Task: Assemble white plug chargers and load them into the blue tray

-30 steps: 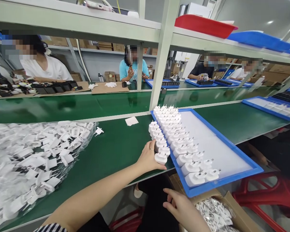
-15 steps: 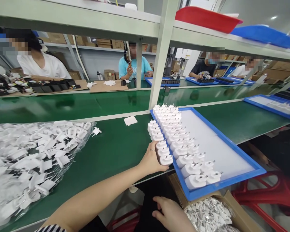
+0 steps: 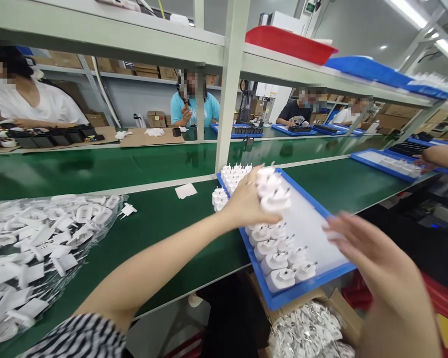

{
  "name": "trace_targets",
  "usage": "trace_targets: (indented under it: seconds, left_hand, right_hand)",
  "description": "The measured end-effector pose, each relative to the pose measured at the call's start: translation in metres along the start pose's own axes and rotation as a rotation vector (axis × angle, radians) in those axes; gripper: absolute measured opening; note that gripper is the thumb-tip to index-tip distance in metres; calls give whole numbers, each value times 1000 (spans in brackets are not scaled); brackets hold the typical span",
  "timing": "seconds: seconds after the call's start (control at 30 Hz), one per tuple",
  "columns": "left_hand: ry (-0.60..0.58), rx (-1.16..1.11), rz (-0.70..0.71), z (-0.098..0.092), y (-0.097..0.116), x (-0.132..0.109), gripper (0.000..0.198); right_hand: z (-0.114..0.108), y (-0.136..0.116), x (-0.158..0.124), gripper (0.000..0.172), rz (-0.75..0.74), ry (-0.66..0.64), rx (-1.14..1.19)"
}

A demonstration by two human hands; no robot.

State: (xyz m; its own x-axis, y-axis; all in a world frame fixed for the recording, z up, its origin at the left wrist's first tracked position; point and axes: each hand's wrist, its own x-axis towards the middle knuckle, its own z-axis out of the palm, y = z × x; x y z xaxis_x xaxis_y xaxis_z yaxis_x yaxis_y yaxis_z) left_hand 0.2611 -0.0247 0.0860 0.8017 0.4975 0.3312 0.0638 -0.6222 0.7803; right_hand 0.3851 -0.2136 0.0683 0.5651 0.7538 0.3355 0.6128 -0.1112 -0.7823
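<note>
My left hand [image 3: 246, 201] is closed around a short row of white plug adapters [image 3: 275, 191], held in the air above the blue-rimmed tray [image 3: 309, 191]. Their metal pins point up. Beneath and behind that hand, rows of similar standing white adapters [image 3: 280, 261] fill the tray's left side, partly hidden by the hand. A few more adapters [image 3: 219, 199] stand on the green bench against the tray's left rim. Over the tray's right edge, my right hand [image 3: 369, 243] is raised with fingers stretched out, somewhat blurred, holding nothing.
Loose white plug parts [image 3: 48, 248] lie on clear plastic at the left. A cardboard box [image 3: 343, 308] with bagged white parts stands below the tray. A shelf post [image 3: 231, 89] rises behind it. Co-workers sit across the bench; another person's arm [image 3: 446, 158] reaches in at right.
My left hand has lifted a row of adapters off the bench and carried it right, over the tray. My right hand has risen from my lap to the tray's right side. The view has turned right.
</note>
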Motion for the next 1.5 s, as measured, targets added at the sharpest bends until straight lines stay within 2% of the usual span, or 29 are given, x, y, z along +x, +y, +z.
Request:
trace_targets:
  seconds: [0.03,0.1,0.2,0.3,0.43,0.5,0.57,0.63,0.73,0.8,0.87,0.93,1.03,1.13,1.23,1.37,1.5]
  left_hand:
    - [5,68,39,5,5,23,92]
    - [-21,159,21,21,6,63,98]
    - [-90,298,-29,50,-5,99,98]
    - [-170,443,-88,67,-19,112,91]
    - [-400,539,-243,68,-31,117,92]
    - [-501,571,-308,65,-33,120,93]
    - [-552,642,-307,60,-32,122,82]
    - [-505,708,-210,51,-28,123,65]
    - [-226,679,-1,26,-24,113,47]
    - [-78,633,28,1,-27,100,40]
    - [-74,607,-46,-24,-37,81,39]
    - [-144,567,-170,-46,-55,58,46]
    - [-253,425,-291,-63,-88,22,78]
    - [-318,262,-344,-55,-119,-8,110]
    - [-246,195,-286,-33,-135,-26,121]
    - [-108,169,-201,-11,-141,-27,125]
    - [-65,114,-197,-8,-146,-21,128]
  right_hand:
    - [0,6,28,51,5,11,118]
    - [9,21,80,69,20,-135,263]
    - [32,48,129,79,30,-363,367]
    - [47,70,140,74,68,-508,390]
    - [56,85,138,75,90,-604,345]
    - [61,88,141,78,113,-603,196]
    - [67,90,146,77,127,-573,14]
    - [74,91,152,73,119,-542,-95]
    - [81,92,159,62,95,-520,-137]
    - [83,92,162,51,105,-517,-173]
    - [84,92,162,38,130,-529,-198]
    - [84,91,162,28,149,-544,-202]
    - [84,89,161,27,152,-544,-185]
    - [84,87,161,29,160,-541,-167]
    - [84,87,161,23,189,-518,-165]
    - [82,89,161,12,247,-480,-150]
    - [70,92,173,18,316,-477,-38]
